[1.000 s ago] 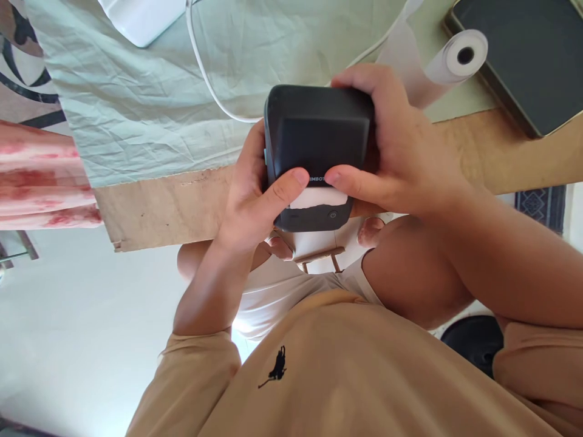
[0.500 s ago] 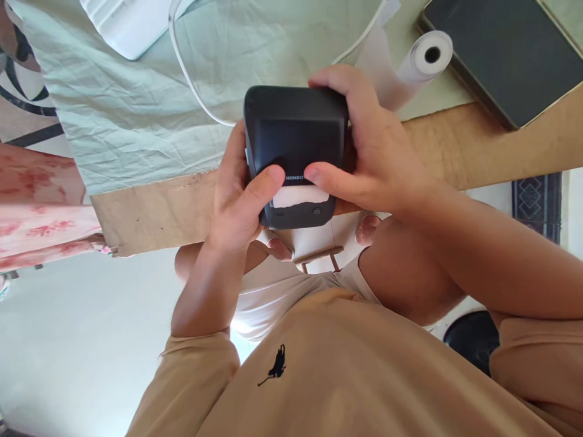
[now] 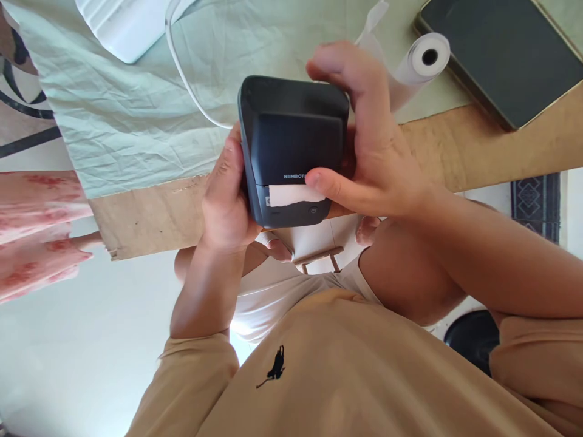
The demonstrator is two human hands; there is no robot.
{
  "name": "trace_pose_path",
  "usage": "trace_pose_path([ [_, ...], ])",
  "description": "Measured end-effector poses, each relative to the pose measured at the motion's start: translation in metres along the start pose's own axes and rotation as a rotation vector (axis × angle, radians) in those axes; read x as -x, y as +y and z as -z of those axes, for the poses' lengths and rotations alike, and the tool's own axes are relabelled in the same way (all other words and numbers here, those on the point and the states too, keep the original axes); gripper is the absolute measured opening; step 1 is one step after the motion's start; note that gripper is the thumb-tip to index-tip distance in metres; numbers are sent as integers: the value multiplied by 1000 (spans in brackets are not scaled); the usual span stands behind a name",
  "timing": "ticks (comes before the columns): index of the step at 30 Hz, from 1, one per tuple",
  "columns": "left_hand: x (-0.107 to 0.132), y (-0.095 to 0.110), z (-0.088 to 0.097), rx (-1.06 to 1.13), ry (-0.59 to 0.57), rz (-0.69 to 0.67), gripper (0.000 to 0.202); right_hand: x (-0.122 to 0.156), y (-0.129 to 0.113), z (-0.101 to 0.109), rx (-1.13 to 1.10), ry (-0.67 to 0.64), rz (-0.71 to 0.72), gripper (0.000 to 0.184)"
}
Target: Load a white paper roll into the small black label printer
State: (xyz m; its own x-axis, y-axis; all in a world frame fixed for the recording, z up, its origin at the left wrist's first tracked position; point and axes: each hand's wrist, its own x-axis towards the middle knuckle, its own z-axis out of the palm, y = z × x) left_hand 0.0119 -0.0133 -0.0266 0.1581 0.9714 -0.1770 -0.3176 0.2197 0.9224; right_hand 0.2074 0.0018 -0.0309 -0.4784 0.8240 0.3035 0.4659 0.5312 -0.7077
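A dark grey handheld label printer point(image 3: 294, 142) is held up in front of me over the table's near edge, a strip of white paper point(image 3: 294, 194) showing at its slot. My left hand point(image 3: 225, 194) grips its left side, thumb tucked along the edge. My right hand point(image 3: 368, 145) wraps the right side and top, with the thumb tip resting by the paper strip. Both hands are closed on the printer.
A white paper roll point(image 3: 421, 60) lies unrolled on the pale green cloth point(image 3: 136, 115) behind the printer. A dark tablet point(image 3: 496, 51) sits at the far right, and a white cable point(image 3: 182, 67) and a white box point(image 3: 122, 24) lie at the back. Bare wooden table edge point(image 3: 150, 212) runs below the cloth.
My left thumb has slid off the printer's front to its side. The printer has tilted up a little, and my right fingers have risen over its top.
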Motion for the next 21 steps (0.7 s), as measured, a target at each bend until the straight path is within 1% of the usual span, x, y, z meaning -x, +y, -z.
trace_pose_path([
  [2,3,5,9,-12,7,17,50,0,1,0,32,-12,79,87],
  [5,7,12,26,-25,6,52,36,1,2,-1,30,-23,119,77],
  [8,7,11,37,-31,-23,47,36,1,4,-4,35,6,146,77],
  [11,6,8,37,20,-23,-23,39,1,5,-6,40,39,163,77],
  [13,6,9,34,21,0,-18,44,2,3,-5,33,62,169,74],
  [15,7,13,32,-13,15,16,54,3,1,-4,69,69,164,72],
  [18,8,15,33,-14,7,36,66,4,-1,-4,137,49,191,76],
  [20,6,8,37,11,-27,47,65,5,-2,-3,131,69,214,78],
  [21,5,3,40,33,-51,37,59,5,-2,-2,126,89,208,77],
])
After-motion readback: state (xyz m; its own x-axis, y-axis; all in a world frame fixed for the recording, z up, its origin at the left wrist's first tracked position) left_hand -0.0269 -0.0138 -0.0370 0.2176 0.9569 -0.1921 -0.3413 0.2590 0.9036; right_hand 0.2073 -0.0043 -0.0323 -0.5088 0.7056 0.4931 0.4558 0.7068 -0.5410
